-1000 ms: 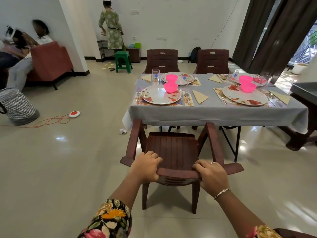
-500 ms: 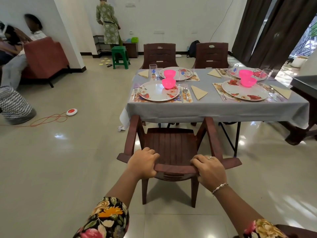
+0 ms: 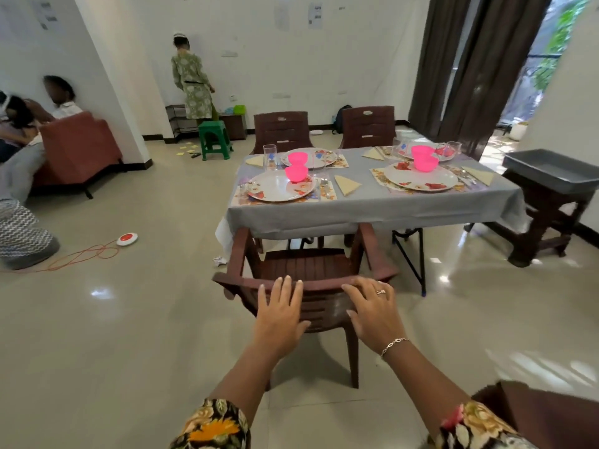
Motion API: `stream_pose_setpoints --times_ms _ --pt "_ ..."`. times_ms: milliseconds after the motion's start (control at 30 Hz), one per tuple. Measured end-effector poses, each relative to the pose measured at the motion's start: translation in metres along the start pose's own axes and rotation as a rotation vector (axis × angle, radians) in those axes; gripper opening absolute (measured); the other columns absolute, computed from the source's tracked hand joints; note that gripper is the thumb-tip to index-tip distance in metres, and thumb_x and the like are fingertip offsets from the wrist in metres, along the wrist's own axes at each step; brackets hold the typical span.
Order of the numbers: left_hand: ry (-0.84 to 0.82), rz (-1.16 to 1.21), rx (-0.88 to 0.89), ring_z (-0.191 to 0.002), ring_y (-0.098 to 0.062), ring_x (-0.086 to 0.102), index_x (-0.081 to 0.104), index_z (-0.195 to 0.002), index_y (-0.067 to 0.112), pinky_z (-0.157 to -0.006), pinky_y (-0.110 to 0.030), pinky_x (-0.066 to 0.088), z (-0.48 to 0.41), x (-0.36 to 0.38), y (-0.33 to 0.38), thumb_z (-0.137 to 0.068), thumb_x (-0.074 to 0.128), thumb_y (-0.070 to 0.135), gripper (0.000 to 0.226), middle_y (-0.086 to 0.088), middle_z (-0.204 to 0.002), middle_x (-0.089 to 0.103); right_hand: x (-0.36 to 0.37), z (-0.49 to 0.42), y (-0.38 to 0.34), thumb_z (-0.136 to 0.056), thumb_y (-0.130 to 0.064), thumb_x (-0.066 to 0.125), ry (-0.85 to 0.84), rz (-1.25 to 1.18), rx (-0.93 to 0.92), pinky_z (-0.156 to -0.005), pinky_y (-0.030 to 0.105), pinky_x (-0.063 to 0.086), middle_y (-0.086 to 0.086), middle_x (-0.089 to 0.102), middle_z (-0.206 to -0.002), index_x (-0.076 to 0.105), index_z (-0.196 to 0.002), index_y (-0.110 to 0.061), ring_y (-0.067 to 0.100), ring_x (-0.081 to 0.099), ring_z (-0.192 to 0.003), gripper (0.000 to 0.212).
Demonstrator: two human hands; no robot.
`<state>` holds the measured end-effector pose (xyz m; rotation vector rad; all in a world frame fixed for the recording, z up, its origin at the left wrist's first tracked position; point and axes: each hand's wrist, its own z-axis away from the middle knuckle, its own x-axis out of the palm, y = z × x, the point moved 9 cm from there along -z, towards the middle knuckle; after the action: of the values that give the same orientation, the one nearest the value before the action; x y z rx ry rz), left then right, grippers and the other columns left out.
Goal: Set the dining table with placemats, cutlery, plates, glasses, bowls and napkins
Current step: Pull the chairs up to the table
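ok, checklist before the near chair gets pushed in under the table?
1. Grip on the chair: not ok. The left hand and right hand lie open at its backrest, fingers straight.
2. Alignment: ok. The chair faces the near-left plate.
3. Armrest clearance: cannot tell. The tablecloth hangs over the armrest tips.
4. Floor path: cannot tell. A crumpled paper lies by the chair's front leg on the left.
5. Tableware steady: ok. The pink bowl sits upright on that plate.
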<state>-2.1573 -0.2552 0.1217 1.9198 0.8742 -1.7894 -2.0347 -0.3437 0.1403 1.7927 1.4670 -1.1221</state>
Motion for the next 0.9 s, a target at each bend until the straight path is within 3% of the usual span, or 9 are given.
stream_pose_setpoints --times_ms 67,133,200,300,467,633,800,900 --pt "0.084 0.043 0.072 -0.111 -0.033 0.061 0.062 -0.121 0.007 -0.087 -0.055 0.051 0.019 -0.003 0.036 -0.071 0.064 0.058 0.072 -0.018 -0.120 0.063 -0.018 0.034 0.004 -0.044 -0.019 0.083 0.004 -0.009 0.029 -0.085 0.033 0.030 0.003 0.063 -0.101 0.056 -0.102 -0.023 0.022 0.063 -0.091 0.064" --pt "0.101 0.135 0.142 -0.106 -0.033 0.064 0.065 -0.117 0.006 -0.084 -0.053 0.051 0.039 -0.008 0.077 -0.076 0.042 0.057 0.069 -0.017 -0.114 0.066 -0.038 0.071 0.013 -0.044 -0.017 0.080 -0.009 0.006 0.082 -0.083 0.032 0.029 0.003 0.063 -0.101 0.050 -0.103 -0.025 0.019 0.056 -0.095 0.067" --pt "0.124 0.210 0.221 -0.107 -0.032 0.064 0.059 -0.121 0.007 -0.085 -0.053 0.050 0.060 -0.017 0.124 -0.076 0.035 0.056 0.071 -0.016 -0.115 0.066 -0.061 0.109 0.024 -0.044 -0.017 0.080 -0.023 0.035 0.141 -0.081 0.030 0.029 0.002 0.063 -0.099 0.049 -0.103 -0.026 0.017 0.049 -0.093 0.067" --pt "0.140 0.262 0.373 -0.110 -0.029 0.062 0.043 -0.124 0.008 -0.089 -0.051 0.050 0.091 -0.028 0.195 -0.079 0.032 0.056 0.067 -0.014 -0.117 0.065 -0.096 0.163 0.043 -0.043 -0.021 0.083 -0.064 0.067 0.216 -0.075 0.029 0.043 -0.003 0.062 -0.096 0.050 -0.101 -0.027 0.017 0.061 -0.085 0.067" --pt "0.187 0.322 0.519 -0.114 -0.029 0.060 0.044 -0.126 0.006 -0.094 -0.051 0.046 0.132 -0.061 0.294 -0.080 0.034 0.053 0.066 -0.013 -0.121 0.063 -0.158 0.235 0.089 -0.048 -0.014 0.084 -0.095 0.057 0.382 -0.072 0.032 0.052 0.000 0.064 -0.096 0.063 -0.100 -0.021 0.022 0.066 -0.085 0.057" --pt "0.246 0.395 0.539 -0.114 -0.028 0.060 0.050 -0.124 0.007 -0.093 -0.052 0.045 0.172 -0.094 0.370 -0.083 0.035 0.051 0.063 -0.012 -0.120 0.064 -0.213 0.298 0.140 -0.083 -0.019 0.057 -0.154 0.011 0.516 -0.098 0.033 0.037 0.000 0.050 -0.125 0.048 -0.127 -0.021 0.021 0.046 -0.117 0.046" --pt "0.227 0.469 0.447 -0.111 -0.024 0.062 0.051 -0.121 0.009 -0.094 -0.046 0.047 0.224 -0.112 0.446 -0.086 0.033 0.056 0.062 -0.009 -0.118 0.064 -0.258 0.370 0.184 -0.086 -0.027 0.058 -0.251 -0.065 0.526 -0.100 0.032 0.036 0.001 0.047 -0.128 0.043 -0.132 -0.022 0.021 0.044 -0.119 0.049" --pt "0.200 0.516 0.379 -0.107 -0.025 0.064 0.059 -0.118 0.007 -0.090 -0.045 0.049 0.259 -0.128 0.490 -0.095 0.018 0.057 0.069 -0.010 -0.116 0.065 -0.286 0.411 0.206 -0.087 -0.029 0.058 -0.325 -0.112 0.491 -0.098 0.032 0.038 0.003 0.047 -0.127 0.045 -0.130 -0.021 0.023 0.044 -0.118 0.046"
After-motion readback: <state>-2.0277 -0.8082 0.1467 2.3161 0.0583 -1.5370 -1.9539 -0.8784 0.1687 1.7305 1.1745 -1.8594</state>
